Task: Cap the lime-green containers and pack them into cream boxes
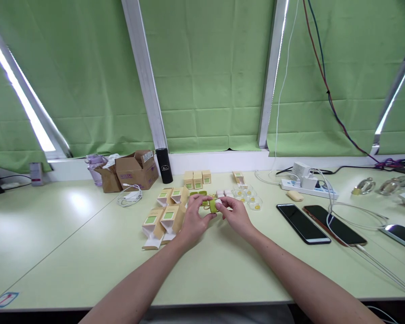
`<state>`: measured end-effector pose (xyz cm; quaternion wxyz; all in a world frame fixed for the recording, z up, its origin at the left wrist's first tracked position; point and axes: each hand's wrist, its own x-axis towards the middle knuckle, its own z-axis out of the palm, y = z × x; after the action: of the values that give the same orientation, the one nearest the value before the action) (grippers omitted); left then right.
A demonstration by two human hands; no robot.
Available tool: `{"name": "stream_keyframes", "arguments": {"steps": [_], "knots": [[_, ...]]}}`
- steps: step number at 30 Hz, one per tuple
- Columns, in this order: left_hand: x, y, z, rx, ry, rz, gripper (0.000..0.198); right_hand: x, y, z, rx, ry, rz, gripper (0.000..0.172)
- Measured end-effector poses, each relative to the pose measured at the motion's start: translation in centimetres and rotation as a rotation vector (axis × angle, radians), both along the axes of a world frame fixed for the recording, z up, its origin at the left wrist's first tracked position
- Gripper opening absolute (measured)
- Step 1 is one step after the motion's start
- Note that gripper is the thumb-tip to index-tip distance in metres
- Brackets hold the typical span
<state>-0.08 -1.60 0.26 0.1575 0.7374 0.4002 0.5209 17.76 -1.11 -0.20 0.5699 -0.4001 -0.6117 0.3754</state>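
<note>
Over the middle of the table, my left hand (196, 219) and my right hand (236, 217) meet around a small green case (213, 206). Its exact kind is too small to tell. My left fingers grip it from the left. Right thumb and fingers pinch at its right side, where a small white piece (218, 202) shows. Left of my hands lie open tan cartons (168, 216) with green windows. Behind the hands are more green pieces (199, 193), partly hidden, and small white pieces (224, 193). Clear round containers (255, 203) with yellow spots sit to the right.
Closed tan boxes (197, 179) stand at the back, near a black bottle (164, 165) and a cardboard box (137, 170). On the right are a phone (303, 223), another phone (335, 224), a power strip (309, 188) and trailing white cables.
</note>
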Motion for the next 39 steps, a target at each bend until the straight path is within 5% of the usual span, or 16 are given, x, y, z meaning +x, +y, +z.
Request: {"name": "stream_keyframes", "arguments": {"steps": [6,13,19,39], "knots": [[-0.1,0.3,-0.4,-0.005,-0.004,-0.008,0.041,-0.2,-0.1,-0.2,0.02,0.016,-0.013,0.06],[0.1,-0.1,0.1,0.007,0.005,-0.011,0.041,-0.2,-0.1,-0.2,0.035,0.008,-0.008,0.05],[0.6,-0.7,0.4,0.203,0.172,0.06,0.045,-0.4,-0.4,0.1,0.06,0.053,-0.018,0.048],[0.8,-0.8,-1.2,0.281,0.276,0.068,0.057,-1.1,-1.1,0.2,0.011,0.169,0.021,0.048]]}}
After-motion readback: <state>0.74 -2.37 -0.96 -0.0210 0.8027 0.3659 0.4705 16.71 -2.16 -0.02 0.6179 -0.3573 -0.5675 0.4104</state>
